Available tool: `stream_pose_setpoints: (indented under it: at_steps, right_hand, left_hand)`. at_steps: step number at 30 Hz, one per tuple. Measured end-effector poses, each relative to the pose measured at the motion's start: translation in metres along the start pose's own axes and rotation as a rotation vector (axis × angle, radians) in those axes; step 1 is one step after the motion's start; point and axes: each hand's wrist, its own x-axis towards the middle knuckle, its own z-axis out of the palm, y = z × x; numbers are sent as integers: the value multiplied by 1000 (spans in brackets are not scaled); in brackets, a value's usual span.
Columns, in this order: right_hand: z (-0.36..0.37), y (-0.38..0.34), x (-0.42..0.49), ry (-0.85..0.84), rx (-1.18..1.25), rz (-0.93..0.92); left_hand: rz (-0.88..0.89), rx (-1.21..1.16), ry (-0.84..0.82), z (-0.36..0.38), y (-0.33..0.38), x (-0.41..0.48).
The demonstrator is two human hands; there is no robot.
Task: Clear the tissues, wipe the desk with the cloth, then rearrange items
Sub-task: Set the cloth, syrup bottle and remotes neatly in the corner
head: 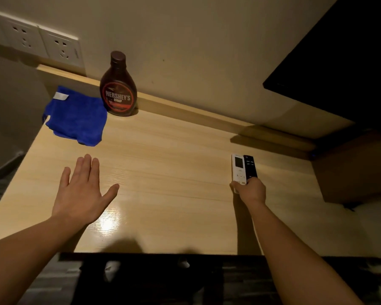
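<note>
Desk (167, 164): a pale wood-grain top set against a beige wall, lit warm and dim; a glare patch lies near the front edge, and no tissues show on it.
Wall fittings: a row of sockets (59, 48) at upper left; a dark panel (339, 69), probably a screen, hangs at upper right.
Blue cloth (76, 118): lies rumpled at the back-left corner, just beside the syrup bottle (118, 89), which stands upright against the wall ledge.
Left hand (83, 190): spread flat, palm down, fingers apart, holding nothing; it is short of the cloth and apart from it.
Right hand (250, 191): closed round the near ends of a white remote (238, 168) and a black remote (250, 166), held side by side and touching.
Step in hand, as judged: rearranging, since the desk looks cleared and the cloth lies set aside.
Doing it well: set both remotes down together, far ends level and parallel to the desk edge; release only once they lie flat, so neither slides on the glossy top.
Hard to make out: whether the remotes' far ends rest on the desk or hang just above it.
Hidden: the right fingers, under the remotes; the remotes' button markings are too small to read.
Cut off: the brown box-like mass (356, 170) at right and the dark floor area below the desk, where pale blurs cannot be identified.
</note>
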Motion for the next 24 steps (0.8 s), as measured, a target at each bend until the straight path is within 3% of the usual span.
stream_pose_setpoints:
  at_steps: [16,24]
  right_hand:
    - [11,-37,-12,-12,43,131]
    - [54,-110,-66,-110,109,-81]
  left_hand:
    - [2,-26,-2,1,-2,2]
    - [-4,-18,-16,0,0,0]
